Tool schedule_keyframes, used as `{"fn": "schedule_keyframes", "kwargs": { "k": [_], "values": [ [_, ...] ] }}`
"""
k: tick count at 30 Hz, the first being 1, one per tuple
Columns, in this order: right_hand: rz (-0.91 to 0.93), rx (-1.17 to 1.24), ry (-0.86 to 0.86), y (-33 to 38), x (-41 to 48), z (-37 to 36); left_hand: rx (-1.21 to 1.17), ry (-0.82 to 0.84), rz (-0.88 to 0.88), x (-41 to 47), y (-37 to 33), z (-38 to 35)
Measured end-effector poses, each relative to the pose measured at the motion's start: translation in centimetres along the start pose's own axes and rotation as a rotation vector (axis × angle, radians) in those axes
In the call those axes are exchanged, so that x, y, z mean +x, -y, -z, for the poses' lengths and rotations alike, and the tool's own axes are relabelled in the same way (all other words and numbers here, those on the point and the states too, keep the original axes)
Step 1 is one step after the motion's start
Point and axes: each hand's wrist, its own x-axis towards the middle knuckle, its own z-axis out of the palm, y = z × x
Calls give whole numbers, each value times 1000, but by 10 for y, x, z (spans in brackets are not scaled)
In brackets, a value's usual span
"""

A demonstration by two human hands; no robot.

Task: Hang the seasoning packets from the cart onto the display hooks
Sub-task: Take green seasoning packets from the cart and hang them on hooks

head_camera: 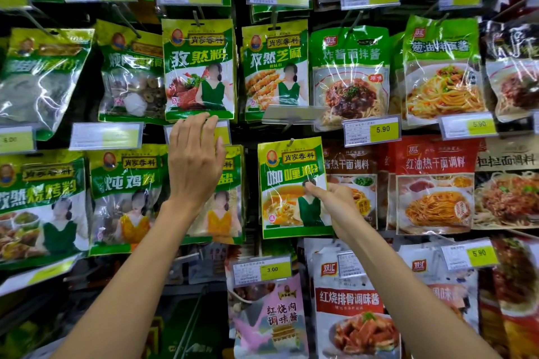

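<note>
Against the display wall (244,137), hung upright with top hole at the hook (290,142), the curry packet (287,181), pinched at its right edge by the nearer right hand (335,201), left hand (194,160) straight-fingered, empty, up-left.

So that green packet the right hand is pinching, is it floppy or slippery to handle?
Probably floppy: the green packet is a thin flat pouch, and the right hand pinches only its edge. Likely light, since it hangs from one thin hook. Its glossy film shows glare streaks, so it may be a bit slippery.
</note>
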Motion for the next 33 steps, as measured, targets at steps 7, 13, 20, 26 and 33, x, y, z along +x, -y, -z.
{"fn": "schedule_keyframes", "kwargs": {
  "k": [7,13,20,26,33],
  "values": [
    [25,-236,-180,-6,24,-12,-20,-2,-3,-1,1,0],
    [-3,-475,-219,-7,42,-20,-30,26,0,1,0,2],
    [134,-783,-225,-1,18,0,-45,39,26,1,-12,18],
    [278,-574,-168,2,-57,68,-399,117,79,-34,-98,44],
    [140,-513,-368,-63,-203,197,-1117,726,502,-133,-276,84]
  ]
}}
